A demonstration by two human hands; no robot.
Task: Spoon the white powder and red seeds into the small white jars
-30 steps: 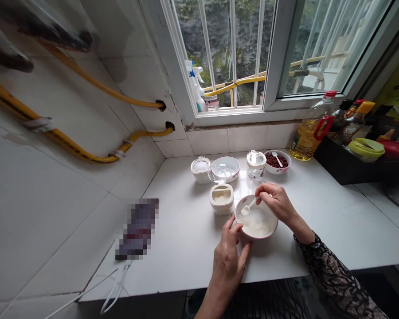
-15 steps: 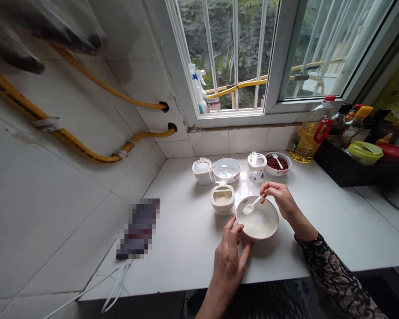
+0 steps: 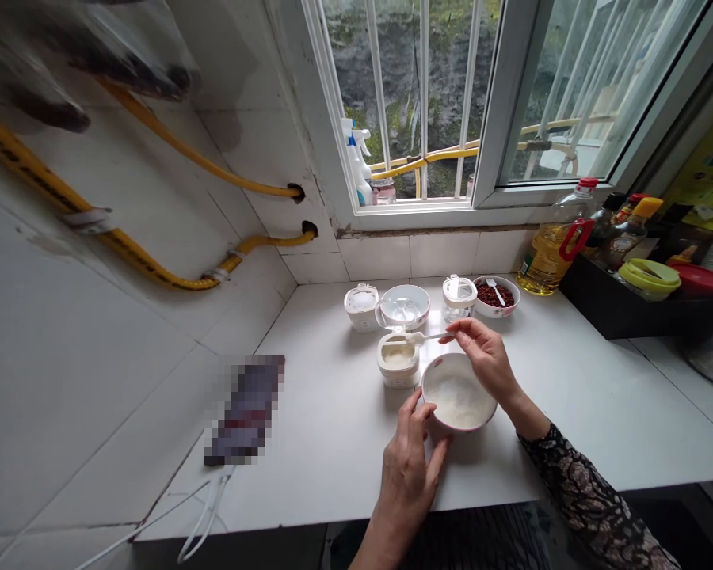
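Pinched by its handle in my right hand (image 3: 481,356), a small white spoon (image 3: 432,336) carries pale powder. Its scoop end is at the right edge of an open seasoning jar (image 3: 398,374) with pale contents. My left hand (image 3: 409,451) steadies a white bowl (image 3: 459,393) with a pink rim, fingers against its left side and thumb at the near side. Whitish powder lies in the bottom of that bowl. The jar stands just beyond and left of the bowl, its clear lid raised.
Behind stand a jar of white grains (image 3: 361,305), a white bowl (image 3: 405,293), a clear-lidded jar (image 3: 459,294) and a bowl of dark red pieces (image 3: 495,296). An oil bottle (image 3: 543,253) and a black condiment box (image 3: 611,305) are on the right. A pixelated dark object (image 3: 246,412) lies left.
My right hand has moved the spoon from above the bowl, up and left, to the open jar's mouth. My left hand stays at the bowl.
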